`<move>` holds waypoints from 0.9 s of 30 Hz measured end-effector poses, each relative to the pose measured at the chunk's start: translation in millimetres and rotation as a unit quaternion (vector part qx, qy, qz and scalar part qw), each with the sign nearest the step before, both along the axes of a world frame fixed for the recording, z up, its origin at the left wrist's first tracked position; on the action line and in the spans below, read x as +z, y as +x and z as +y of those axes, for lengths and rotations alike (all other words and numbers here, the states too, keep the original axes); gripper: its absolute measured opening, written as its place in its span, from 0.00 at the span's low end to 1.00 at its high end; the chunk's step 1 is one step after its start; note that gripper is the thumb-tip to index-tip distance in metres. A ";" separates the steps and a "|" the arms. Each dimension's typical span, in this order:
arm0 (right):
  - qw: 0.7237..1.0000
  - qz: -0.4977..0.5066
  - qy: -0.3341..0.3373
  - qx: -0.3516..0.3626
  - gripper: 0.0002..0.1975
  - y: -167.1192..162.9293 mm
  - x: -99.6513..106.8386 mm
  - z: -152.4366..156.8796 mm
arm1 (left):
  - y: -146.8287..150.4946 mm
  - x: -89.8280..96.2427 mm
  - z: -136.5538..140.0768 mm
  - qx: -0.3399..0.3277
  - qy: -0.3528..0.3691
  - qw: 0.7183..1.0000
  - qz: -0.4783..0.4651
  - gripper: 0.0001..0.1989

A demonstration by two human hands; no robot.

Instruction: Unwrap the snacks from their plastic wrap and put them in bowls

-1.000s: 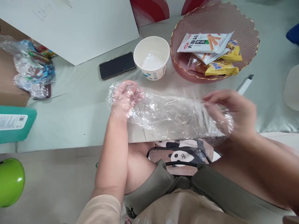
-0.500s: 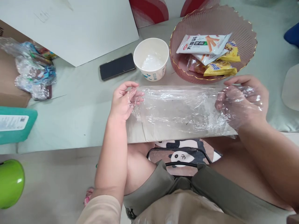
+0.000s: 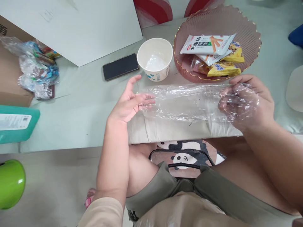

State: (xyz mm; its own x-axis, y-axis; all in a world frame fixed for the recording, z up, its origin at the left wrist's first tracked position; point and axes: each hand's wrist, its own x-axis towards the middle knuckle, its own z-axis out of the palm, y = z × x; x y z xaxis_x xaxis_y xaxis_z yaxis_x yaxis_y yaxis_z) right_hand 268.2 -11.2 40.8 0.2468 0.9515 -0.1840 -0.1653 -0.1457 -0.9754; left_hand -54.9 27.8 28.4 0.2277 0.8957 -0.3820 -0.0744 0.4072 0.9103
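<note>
A wrinkled sheet of clear plastic film stretches between my hands, above the front edge of the table. Whether it is a flat sheet or a bag, I cannot tell. My right hand has its fingers curled round the bunched right end. At the other end, my left hand has its fingers apart, one raised and the others stretched against the film. Just beyond the film stand a white paper cup and a pink ribbed bowl with snack packets in it.
A black phone lies left of the cup. Farther left are a white box, wrapped items by a cardboard box, and a teal package. A green bin stands on the floor.
My left hand's fingers have spread from a looser curl, one lifting toward the cup. The film has drawn narrower, its lower edge higher. My right hand keeps its grip.
</note>
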 end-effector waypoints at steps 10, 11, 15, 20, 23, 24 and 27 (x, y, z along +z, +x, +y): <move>0.992 -0.060 0.084 -0.068 0.14 40.1 -22.8 3.1 | 6.8 8.7 -14.1 0.031 0.029 0.998 0.048 0.18; 0.986 -0.070 0.118 -0.093 0.10 46.1 -23.4 5.7 | 7.0 9.2 -15.0 0.021 0.029 0.998 0.046 0.19; 0.963 -0.120 0.204 -0.133 0.02 47.3 -8.0 10.7 | 8.0 8.2 -16.3 -0.034 0.033 0.998 0.032 0.22; 0.981 -0.093 0.047 0.166 0.14 11.1 16.7 9.9 | 12.5 6.5 -12.1 -0.132 0.004 0.991 0.002 0.23; 0.963 -0.040 -0.029 0.266 0.20 -8.5 17.4 14.9 | 14.7 9.9 -11.6 -0.164 -0.002 0.986 -0.008 0.24; 0.956 -0.030 -0.041 0.288 0.20 -14.5 16.6 16.7 | 14.9 11.6 -12.2 -0.171 -0.001 0.985 -0.008 0.24; 0.912 -0.057 -0.080 0.398 0.22 -31.6 15.9 18.5 | 13.5 16.4 -15.4 -0.178 0.007 0.984 -0.006 0.24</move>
